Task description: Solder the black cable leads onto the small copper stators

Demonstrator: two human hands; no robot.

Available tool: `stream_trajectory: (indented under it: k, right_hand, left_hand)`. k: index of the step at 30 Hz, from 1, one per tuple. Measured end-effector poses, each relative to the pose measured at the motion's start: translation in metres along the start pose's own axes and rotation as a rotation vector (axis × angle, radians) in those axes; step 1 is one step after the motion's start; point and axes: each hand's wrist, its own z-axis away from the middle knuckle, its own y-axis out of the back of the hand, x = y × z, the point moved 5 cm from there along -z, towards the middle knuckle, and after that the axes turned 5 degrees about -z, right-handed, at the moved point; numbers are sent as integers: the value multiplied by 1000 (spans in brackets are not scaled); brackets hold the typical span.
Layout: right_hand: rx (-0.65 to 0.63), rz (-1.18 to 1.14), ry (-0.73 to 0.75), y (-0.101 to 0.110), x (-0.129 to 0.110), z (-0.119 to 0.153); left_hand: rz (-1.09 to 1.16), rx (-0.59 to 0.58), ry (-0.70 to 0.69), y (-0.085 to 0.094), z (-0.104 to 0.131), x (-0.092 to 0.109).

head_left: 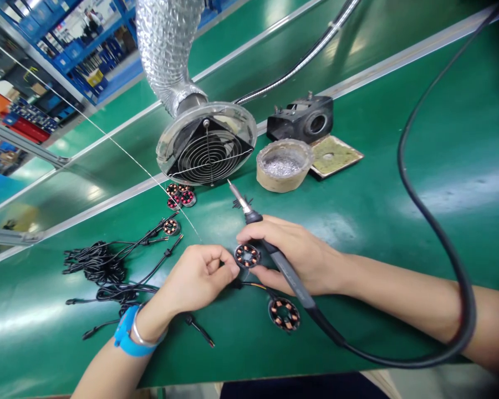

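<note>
My right hand (303, 255) is closed around a soldering iron (289, 271), its bare tip pointing up and away toward the fan. The thumb and a finger of that same hand also sit around a small round motor stator (247, 256) with copper windings. At the stator's left edge, my left hand (202, 277) is pinched shut; what lies between its fingertips is hidden. A thin pale wire (149, 173) slants down from the upper left and ends close above this hand. Below the hands, a second stator (284, 315) with leads lies on the green table (357, 338).
A fume fan (210, 155) on a foil duct (168, 50) stands ahead. Right of it are a tub of solder scraps (283, 166), a sponge tray (336, 156) and a black iron holder (301, 117). Several stators (181, 195) and black cables (95, 263) lie left.
</note>
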Motion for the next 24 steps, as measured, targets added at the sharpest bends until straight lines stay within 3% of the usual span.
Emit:
stream_trajectory:
  k: [6,9,14,24]
  right_hand:
    - [-11,-11,-20,0,0,0]
    - [7,-11,-17,1,2,0]
    - [19,-16,-34,0,2,1]
    - [22,-17,-21,-2,0,0]
  left_hand:
    - [297,-11,-39,7,-4,1]
    - [187,14,-16,10,0,1]
    - [-161,81,-33,0,7,7]
    - [463,-104,125,-3,-5,-2]
